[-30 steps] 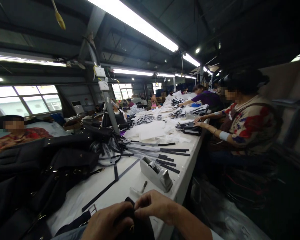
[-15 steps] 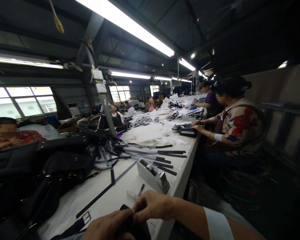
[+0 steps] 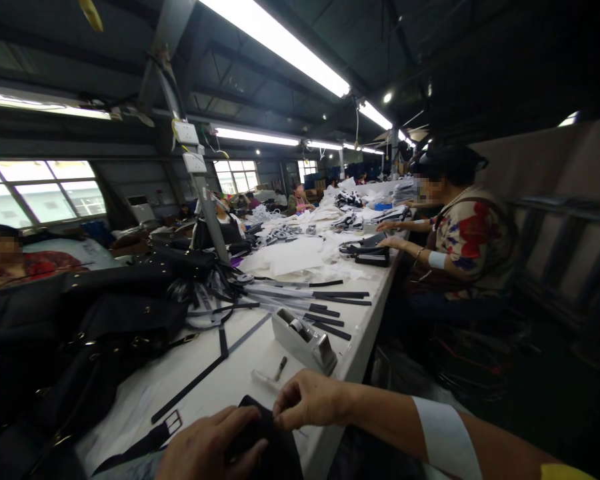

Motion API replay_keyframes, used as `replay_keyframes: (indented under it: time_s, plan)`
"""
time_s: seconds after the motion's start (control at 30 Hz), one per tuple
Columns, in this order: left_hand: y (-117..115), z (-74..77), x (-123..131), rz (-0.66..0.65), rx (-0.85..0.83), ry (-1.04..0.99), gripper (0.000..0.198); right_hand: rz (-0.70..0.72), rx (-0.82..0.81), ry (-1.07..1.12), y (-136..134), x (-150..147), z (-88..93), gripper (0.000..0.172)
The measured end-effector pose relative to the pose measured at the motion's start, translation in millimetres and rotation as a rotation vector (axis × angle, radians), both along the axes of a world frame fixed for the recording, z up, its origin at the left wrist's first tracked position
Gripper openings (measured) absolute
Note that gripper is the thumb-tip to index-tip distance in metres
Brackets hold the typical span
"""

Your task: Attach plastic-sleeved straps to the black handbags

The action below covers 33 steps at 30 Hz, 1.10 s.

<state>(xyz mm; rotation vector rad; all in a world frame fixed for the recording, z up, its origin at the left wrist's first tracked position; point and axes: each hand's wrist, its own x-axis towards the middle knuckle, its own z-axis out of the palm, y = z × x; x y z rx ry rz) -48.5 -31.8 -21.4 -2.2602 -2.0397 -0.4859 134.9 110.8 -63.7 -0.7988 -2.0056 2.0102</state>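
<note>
A black piece (image 3: 275, 443), probably of a bag, is at the bottom of the head view; its lower part is cut off. My left hand (image 3: 205, 443) closes over its left side, with the thumb and fingers on it. My right hand (image 3: 313, 400) is closed in a pinch at the piece's upper right edge, and what lies between its fingertips is hidden. A white band (image 3: 445, 430) wraps my right forearm. Beyond the right hand stands a grey tape dispenser (image 3: 303, 340), with a small dark-tipped tool (image 3: 280, 369) in front of it.
Black bags with gold fittings (image 3: 125, 327) pile up on the left. A strap with a buckle (image 3: 173, 422) lies left of my hands. Black strips (image 3: 330, 310) spread over the white table (image 3: 365, 340). A co-worker (image 3: 460, 233) sits along the right edge, hands on a black bag (image 3: 365, 250).
My right hand has shifted slightly up and right along the black piece's edge. The left hand's fingers have spread a little over it. The whole view has tilted slightly.
</note>
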Motion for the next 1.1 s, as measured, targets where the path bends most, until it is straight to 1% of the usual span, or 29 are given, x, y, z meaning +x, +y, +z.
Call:
replay_keyframes:
  time_s: [0.13,0.33,0.43,0.67,0.8,0.87,0.9,1.0,1.03,1.07,1.1]
  plan:
    - [-6.3,7.0,3.6,0.044,-0.080,-0.033,0.022,-0.033,0.033,-0.031,1.0,17.4,-10.5,0.018]
    - [-8.3,16.4,7.1,0.077,-0.165,-0.058,0.026,-0.100,0.067,-0.048,3.6,38.4,-38.9,0.020]
    - [-9.6,19.3,8.0,0.091,-0.199,-0.066,0.028,-0.145,0.110,-0.067,4.4,46.6,-49.2,0.019]
    - [-9.1,22.2,10.9,0.096,-0.217,-0.084,0.026,-0.224,0.195,-0.109,12.0,62.2,-73.9,0.019]
    - [-7.9,21.5,11.2,0.098,-0.222,-0.118,0.025,-0.233,0.234,-0.121,13.8,68.2,-85.9,0.019]
    - [-7.2,21.2,10.8,0.102,-0.222,-0.137,0.024,-0.253,0.274,-0.121,10.0,68.5,-84.7,0.020]
    - [-6.9,21.2,10.7,0.107,-0.221,-0.148,0.024,-0.284,0.331,-0.106,6.2,67.1,-81.6,0.021]
    - [-6.8,22.4,11.6,0.132,-0.220,-0.179,0.025,-0.384,0.596,0.028,-11.6,55.3,-64.1,0.027]
    - [-7.2,23.2,12.5,0.140,-0.222,-0.190,0.026,-0.382,0.671,0.090,-18.5,49.0,-57.0,0.029]
    - [-7.7,24.2,13.7,0.146,-0.223,-0.205,0.026,-0.351,0.709,0.146,-25.0,42.0,-50.2,0.030]
    - [-8.4,25.4,14.9,0.155,-0.224,-0.224,0.026,-0.304,0.701,0.186,-30.5,34.8,-44.2,0.030]
